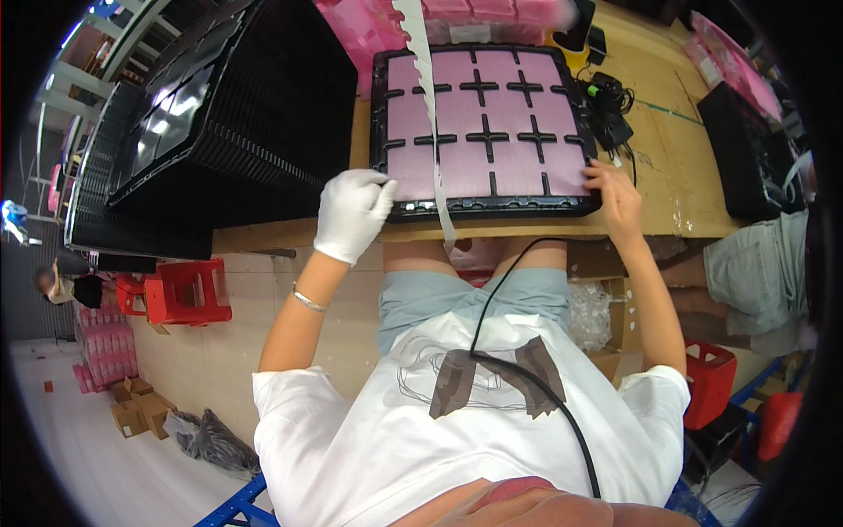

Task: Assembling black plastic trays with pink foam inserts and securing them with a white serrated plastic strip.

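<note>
Head cam: black compartment tray point(486, 207) flat on bench point(676, 189), near front edge, all visible pockets w/ pink bags point(518, 112). Left hand point(353, 212), white glove, curled on tray's near-left corner. Right hand point(615, 195), bare, fingers on near-right corner, pinching rim afaict. White toothed strip point(430, 105) draped across tray. Filling looks done imo; strip not cleared yet. Tall stacks of black trays point(224, 105) to left.

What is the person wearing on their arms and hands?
The left hand wears a white glove, and a thin silver bracelet sits on that arm. The right hand is bare, with no glove. Both arms come out of short white T-shirt sleeves, bare below them.
</note>
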`<action>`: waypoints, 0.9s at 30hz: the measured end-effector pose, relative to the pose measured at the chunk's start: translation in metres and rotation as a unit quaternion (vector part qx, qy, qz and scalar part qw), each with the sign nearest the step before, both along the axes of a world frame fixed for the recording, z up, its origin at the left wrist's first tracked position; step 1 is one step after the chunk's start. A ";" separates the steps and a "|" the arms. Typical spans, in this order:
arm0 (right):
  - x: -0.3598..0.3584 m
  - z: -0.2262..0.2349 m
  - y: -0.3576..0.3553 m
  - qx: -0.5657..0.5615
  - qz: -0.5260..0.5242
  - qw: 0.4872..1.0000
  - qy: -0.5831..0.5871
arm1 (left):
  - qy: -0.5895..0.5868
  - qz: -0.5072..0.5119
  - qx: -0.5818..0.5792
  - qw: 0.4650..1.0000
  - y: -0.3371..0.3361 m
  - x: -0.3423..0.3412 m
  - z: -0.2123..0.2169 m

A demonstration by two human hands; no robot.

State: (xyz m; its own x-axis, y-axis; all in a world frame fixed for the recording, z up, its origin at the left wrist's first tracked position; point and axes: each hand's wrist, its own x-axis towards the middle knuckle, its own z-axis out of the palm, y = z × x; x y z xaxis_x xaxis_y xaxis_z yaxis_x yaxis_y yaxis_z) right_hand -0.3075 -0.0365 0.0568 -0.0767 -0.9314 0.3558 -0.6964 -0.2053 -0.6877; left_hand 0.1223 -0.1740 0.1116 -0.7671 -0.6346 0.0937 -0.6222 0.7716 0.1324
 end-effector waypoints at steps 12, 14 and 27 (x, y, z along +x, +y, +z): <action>0.015 -0.016 0.013 -0.009 -0.113 0.964 -0.242 | 0.588 0.259 0.561 0.523 -0.012 -0.017 0.013; 0.019 -0.021 0.014 -0.029 -0.135 0.951 -0.278 | 0.546 0.240 0.503 0.625 -0.012 -0.026 0.029; 0.008 -0.024 0.098 -0.089 -0.249 0.882 -0.389 | 0.306 0.286 -0.584 0.695 0.193 0.203 0.257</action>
